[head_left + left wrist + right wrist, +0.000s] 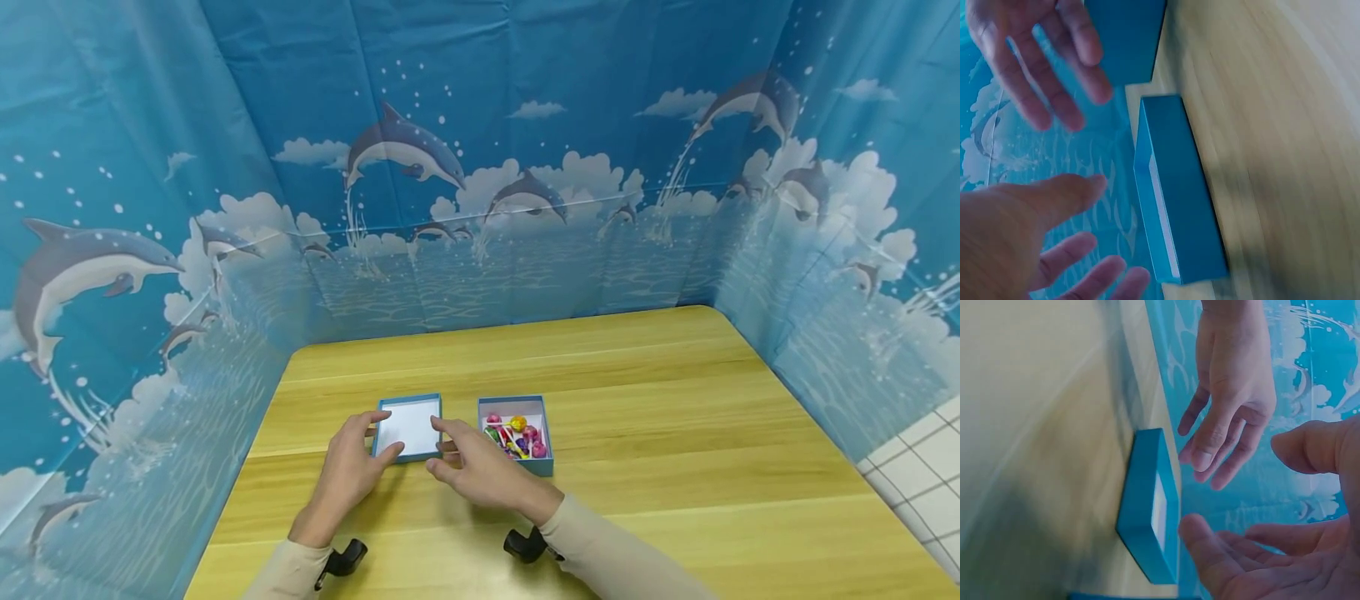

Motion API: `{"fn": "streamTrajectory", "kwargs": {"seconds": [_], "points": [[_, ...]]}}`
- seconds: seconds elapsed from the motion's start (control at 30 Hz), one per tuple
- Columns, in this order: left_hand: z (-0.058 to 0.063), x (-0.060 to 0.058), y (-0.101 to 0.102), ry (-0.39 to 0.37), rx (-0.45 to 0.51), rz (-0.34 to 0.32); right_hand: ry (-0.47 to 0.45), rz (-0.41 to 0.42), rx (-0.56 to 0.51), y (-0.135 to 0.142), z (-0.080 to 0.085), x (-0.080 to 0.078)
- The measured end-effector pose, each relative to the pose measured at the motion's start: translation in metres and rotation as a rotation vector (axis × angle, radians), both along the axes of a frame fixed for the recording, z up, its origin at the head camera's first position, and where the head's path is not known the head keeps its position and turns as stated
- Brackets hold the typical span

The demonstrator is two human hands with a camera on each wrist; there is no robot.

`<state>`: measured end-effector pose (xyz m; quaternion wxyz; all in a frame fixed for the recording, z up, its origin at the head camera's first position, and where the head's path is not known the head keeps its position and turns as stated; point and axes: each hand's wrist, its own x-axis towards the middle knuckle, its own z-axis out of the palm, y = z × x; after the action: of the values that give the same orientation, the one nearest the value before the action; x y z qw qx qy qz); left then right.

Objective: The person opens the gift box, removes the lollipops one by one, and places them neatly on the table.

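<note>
The shallow blue box [411, 427] lies on the table [637, 417], hollow side up, at about 7 o'clock in the head view; we see nothing in it but its white floor. Our left hand [352, 458] hangs at its 8 o'clock and our right hand [480, 468] at its 4 o'clock, both free, fingers loosely spread and holding nothing; in the wrist views they appear apart from its walls.

We judge the step in hand to be taking hold of it from both sides. We would do well to bring both hands in level, pinch the walls at 9 and 3 o'clock rather than press on the floor, and squeeze lightly, since such thin walls may bow.

At its 3 o'clock, just beside, stands the deeper blue box [542, 467], uncovered. Inside lie lollipops [518, 423] in pink, orange, green and purple, their sticks pointing several ways; our right hand hides the near left corner, so we cannot count them. We should keep our right knuckles clear of that rim.

Beyond, at 12 o'clock, hangs a dolphin-print curtain [525, 275].
</note>
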<state>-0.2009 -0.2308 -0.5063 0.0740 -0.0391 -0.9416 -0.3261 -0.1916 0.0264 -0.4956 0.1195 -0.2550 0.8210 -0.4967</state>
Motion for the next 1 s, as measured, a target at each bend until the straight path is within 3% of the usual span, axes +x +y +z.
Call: {"fn": "streamTrajectory", "kwargs": {"seconds": [0.23, 0.7, 1.0], "points": [[-0.003, -0.003, 0.018, 0.054, 0.033, -0.133, 0.037, 0.022, -0.032, 0.014, 0.01, -0.01], [-0.003, -0.013, 0.051, -0.05, 0.093, -0.333, 0.156, 0.111, 0.038, 0.061, 0.015, -0.035], [-0.004, -0.023, 0.077, -0.105, 0.088, -0.433, 0.186, 0.113, 0.115, 0.093, 0.018, -0.051]]}}
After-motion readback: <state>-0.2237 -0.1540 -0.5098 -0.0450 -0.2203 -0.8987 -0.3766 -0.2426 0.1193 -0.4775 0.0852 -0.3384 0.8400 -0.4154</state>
